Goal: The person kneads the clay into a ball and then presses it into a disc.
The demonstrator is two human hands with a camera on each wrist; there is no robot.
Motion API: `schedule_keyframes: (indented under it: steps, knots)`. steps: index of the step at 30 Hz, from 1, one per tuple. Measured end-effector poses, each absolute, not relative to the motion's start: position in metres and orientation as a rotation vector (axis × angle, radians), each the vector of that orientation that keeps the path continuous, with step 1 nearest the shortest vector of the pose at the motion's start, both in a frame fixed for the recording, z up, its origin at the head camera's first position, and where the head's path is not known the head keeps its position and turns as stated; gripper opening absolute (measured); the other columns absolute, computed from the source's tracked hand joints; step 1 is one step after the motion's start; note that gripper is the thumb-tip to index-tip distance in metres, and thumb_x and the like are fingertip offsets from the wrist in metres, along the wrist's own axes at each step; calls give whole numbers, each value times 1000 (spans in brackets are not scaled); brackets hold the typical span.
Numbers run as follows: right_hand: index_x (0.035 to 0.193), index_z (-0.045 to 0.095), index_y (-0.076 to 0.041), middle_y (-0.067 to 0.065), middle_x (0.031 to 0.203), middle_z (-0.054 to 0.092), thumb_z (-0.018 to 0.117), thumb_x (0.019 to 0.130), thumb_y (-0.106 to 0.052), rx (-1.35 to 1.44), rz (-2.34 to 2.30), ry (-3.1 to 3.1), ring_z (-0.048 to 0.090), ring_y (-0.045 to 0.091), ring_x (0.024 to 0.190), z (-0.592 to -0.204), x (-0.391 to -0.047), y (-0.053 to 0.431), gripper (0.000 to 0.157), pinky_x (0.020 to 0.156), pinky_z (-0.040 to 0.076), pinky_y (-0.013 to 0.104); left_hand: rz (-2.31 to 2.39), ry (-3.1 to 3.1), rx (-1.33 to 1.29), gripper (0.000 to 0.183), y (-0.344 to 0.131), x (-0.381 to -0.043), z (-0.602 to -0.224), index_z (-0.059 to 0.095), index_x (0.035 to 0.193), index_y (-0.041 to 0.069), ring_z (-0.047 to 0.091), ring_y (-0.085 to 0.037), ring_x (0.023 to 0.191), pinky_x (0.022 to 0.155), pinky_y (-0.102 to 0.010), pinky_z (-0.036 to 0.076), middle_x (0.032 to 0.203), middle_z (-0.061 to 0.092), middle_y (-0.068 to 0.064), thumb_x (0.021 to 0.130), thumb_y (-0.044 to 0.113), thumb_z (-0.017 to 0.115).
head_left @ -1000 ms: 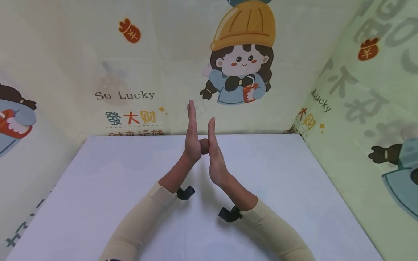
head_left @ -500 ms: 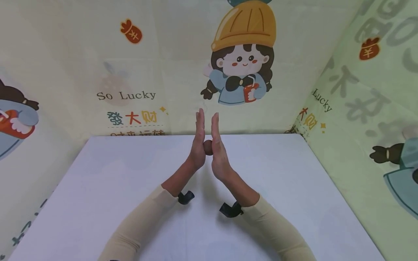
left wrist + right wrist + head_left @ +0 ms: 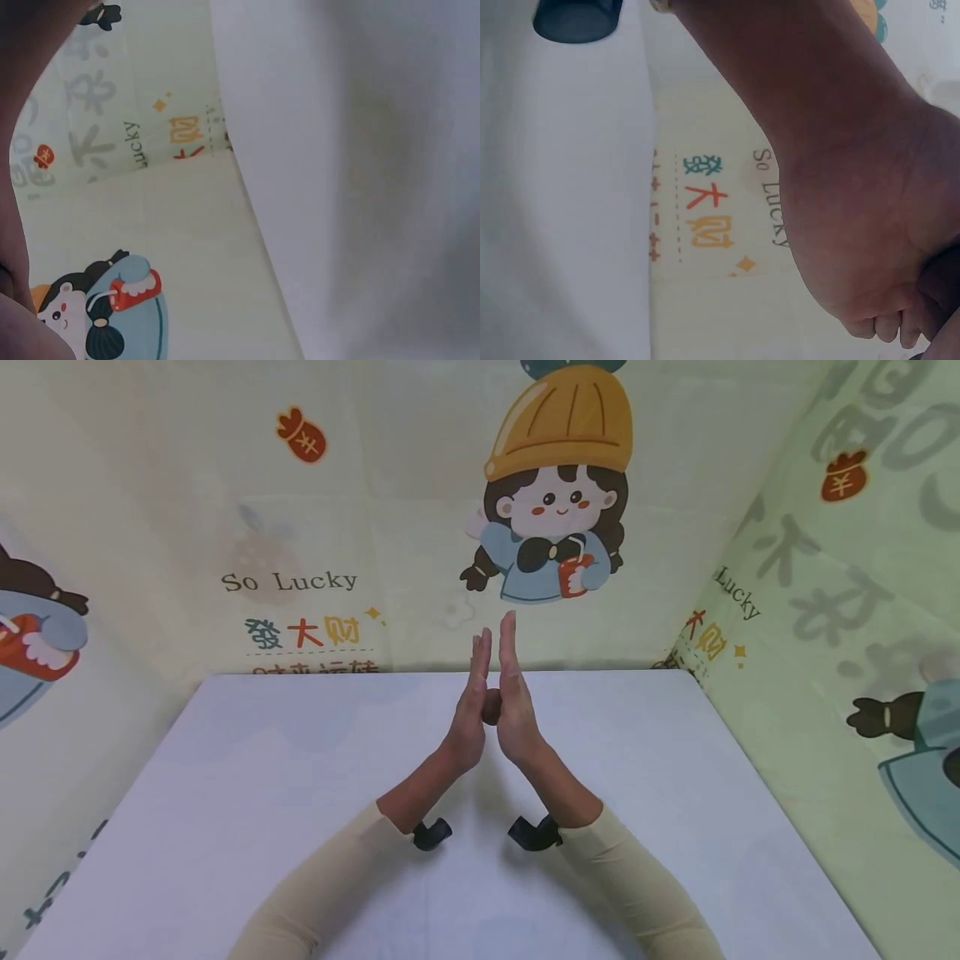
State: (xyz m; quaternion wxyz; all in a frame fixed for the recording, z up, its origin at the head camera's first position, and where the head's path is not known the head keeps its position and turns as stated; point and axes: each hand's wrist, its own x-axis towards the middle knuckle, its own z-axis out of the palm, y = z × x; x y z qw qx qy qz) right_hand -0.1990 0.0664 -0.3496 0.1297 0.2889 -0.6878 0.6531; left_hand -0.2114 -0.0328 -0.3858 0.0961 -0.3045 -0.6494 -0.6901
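A small dark brown ball (image 3: 492, 707) sits between two upright palms, above the table. My left hand (image 3: 470, 710) presses it from the left, its fingers straight and pointing up and away. From the right, the flat palm of my right hand (image 3: 517, 702) presses against the same ball, with its fingertips slightly higher. In the right wrist view, the left hand (image 3: 862, 217) fills much of the right side, and a dark part of the ball (image 3: 943, 281) shows at the edge. The left wrist view has only skin along its left edge; the ball is not visible there.
A white table (image 3: 300, 760) lies beneath both arms. Behind it and at the sides hang pale printed sheets (image 3: 412, 527) with cartoon figures and lettering. Black camera mounts (image 3: 536, 833) stick out at both wrists, close to each other above the table.
Left hand has slid back towards the body and right, while the right hand has moved forward and slightly right. Between the palms, the ball has shifted a little right and nearer.
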Motion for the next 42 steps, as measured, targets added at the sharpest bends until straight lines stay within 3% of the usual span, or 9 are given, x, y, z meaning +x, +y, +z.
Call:
schedule_keyframes:
  steps: [3,6,9,16,27,34,37,39,42]
  knots:
    - [169,-8,-13,-4,176,-11,17,108,-65,822,1908,-1983,15,19,156,-349,-203,70,84,97,39,30,-2067,-1911,-920,65,-30,-206,-387,3,170,11,-3,-12,159,124,-58,-2,177,-4,3,110,34,12]
    - [169,-8,-13,-4,176,-10,16,110,-58,809,1898,-1976,-5,12,159,-345,-206,74,77,123,15,43,-2088,-1883,-958,65,-28,-199,-388,2,169,6,-6,-14,160,124,-57,-2,177,-2,-3,110,32,12]
    - [169,-8,-14,-4,176,-11,14,112,-49,797,1909,-1975,-8,9,159,-341,-209,77,71,125,1,52,-2107,-1853,-993,64,-26,-193,-388,2,168,3,-1,-17,160,125,-56,0,177,-1,-4,110,30,11]
    - [169,-6,-15,-6,176,-10,10,111,-38,791,1973,-1988,-7,9,158,-339,-213,82,65,124,3,54,-2118,-1805,-1019,64,-26,-186,-382,2,168,2,37,-18,137,123,-53,15,177,2,-7,110,28,11]
    - [169,-1,-10,-1,176,-6,15,110,-60,866,2085,-1957,-3,13,159,-356,-212,76,78,125,-2,54,-2081,-1723,-1033,64,-29,-183,-365,2,167,1,-4,-16,161,127,-45,0,177,-1,-7,110,29,11]
    - [169,-2,-12,-1,176,-5,12,107,-68,851,2091,-1982,38,14,139,-362,-209,71,85,122,13,48,-2057,-1730,-956,65,-33,-187,-362,-1,168,3,-7,-14,160,126,-45,-3,177,-3,-5,108,26,11]
    - [169,-3,-10,-1,176,-6,12,108,-66,868,2076,-1967,33,13,145,-364,-209,68,84,124,8,51,-2066,-1719,-935,66,-34,-190,-360,-2,168,4,-6,-14,160,126,-46,-2,177,-5,-4,108,28,12]
    - [168,-3,-8,-1,176,-6,13,109,-65,878,2067,-1956,7,14,158,-364,-209,65,84,125,0,52,-2087,-1708,-913,66,-35,-193,-358,-2,168,4,-5,-13,160,126,-47,1,177,-5,-3,108,28,13]
    - [168,-2,-7,0,176,-6,13,109,-64,884,2061,-1941,-2,15,160,-364,-209,62,84,126,-2,52,-2120,-1695,-879,66,-36,-197,-356,-1,168,5,-3,-13,160,126,-48,5,177,-6,-2,108,28,12]
